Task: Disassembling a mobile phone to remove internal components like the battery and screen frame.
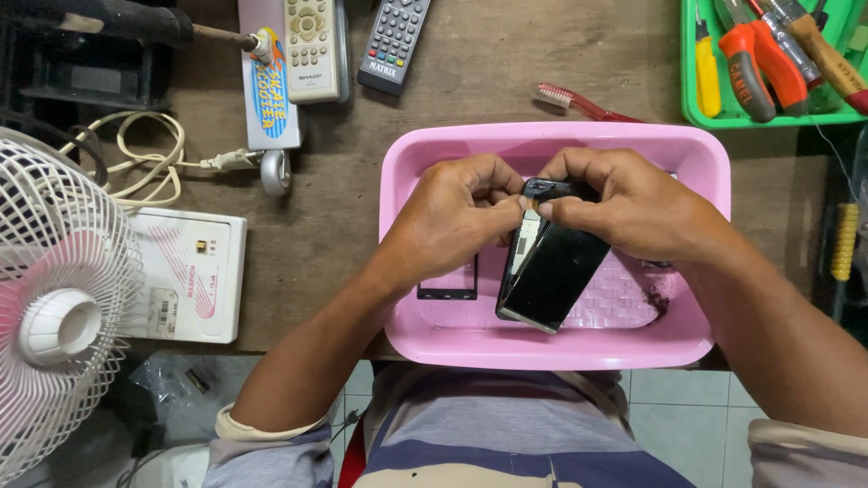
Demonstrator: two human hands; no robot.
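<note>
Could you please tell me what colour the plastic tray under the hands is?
Pink: the rectangular plastic tray shows best in the head view.

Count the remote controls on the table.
2. A light grey remote lies at the top edge, left of centre; a dark remote lies just right of it. Both are cut off by the frame; others may lie beyond it.

Both hands, left hand (pixel 457 217) and right hand (pixel 633 203), pinch a black phone (pixel 553 267) over a pink tray (pixel 411 172).

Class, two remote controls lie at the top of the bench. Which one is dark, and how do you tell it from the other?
The dark remote control is the right-hand one, lying tilted on bare wood. The pale remote control beside it lies straight.
</note>
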